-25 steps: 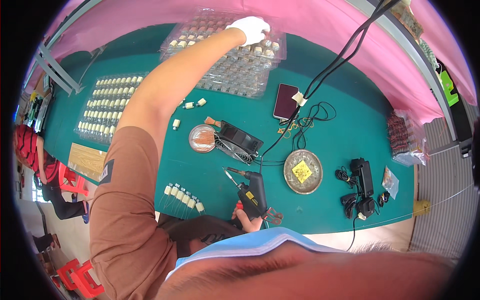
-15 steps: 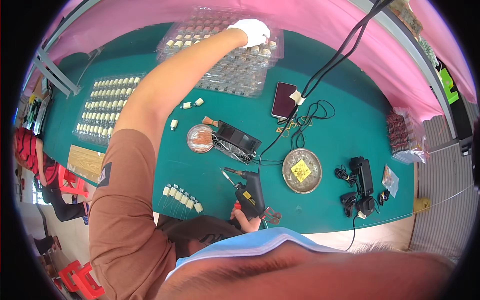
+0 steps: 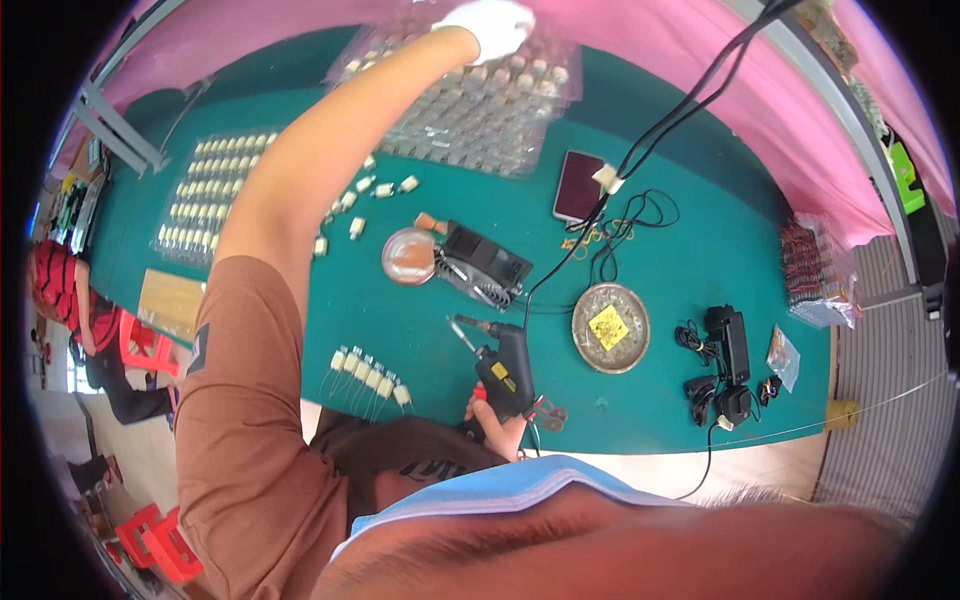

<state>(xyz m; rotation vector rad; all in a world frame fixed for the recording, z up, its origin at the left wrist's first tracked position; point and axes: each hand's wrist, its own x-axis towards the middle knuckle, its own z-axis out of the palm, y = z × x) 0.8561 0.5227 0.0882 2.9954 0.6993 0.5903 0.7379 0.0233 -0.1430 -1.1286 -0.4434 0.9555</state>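
Observation:
My left hand (image 3: 490, 22), in a white glove, reaches far across the green table (image 3: 700, 250) onto the far edge of a clear plastic tray (image 3: 480, 110) holding several small cream parts. Whether its fingers hold a part is hidden. My right hand (image 3: 497, 432) sits near the table's front edge, gripping the handle of a black soldering gun (image 3: 500, 365) whose tip points up and left. A row of cream parts with wire leads (image 3: 370, 378) lies just left of the gun.
A second tray of cream parts (image 3: 215, 195) lies at left, with loose parts (image 3: 365, 195) nearby. A small round dish (image 3: 407, 258), a black fan box (image 3: 487, 265), a dark phone (image 3: 578, 186), a metal dish with a yellow pad (image 3: 610, 328) and black adapters (image 3: 725, 350) crowd the middle and right.
My left hand has stretched farther away, toward the far edge of the clear tray. The right hand and soldering gun have stayed put.

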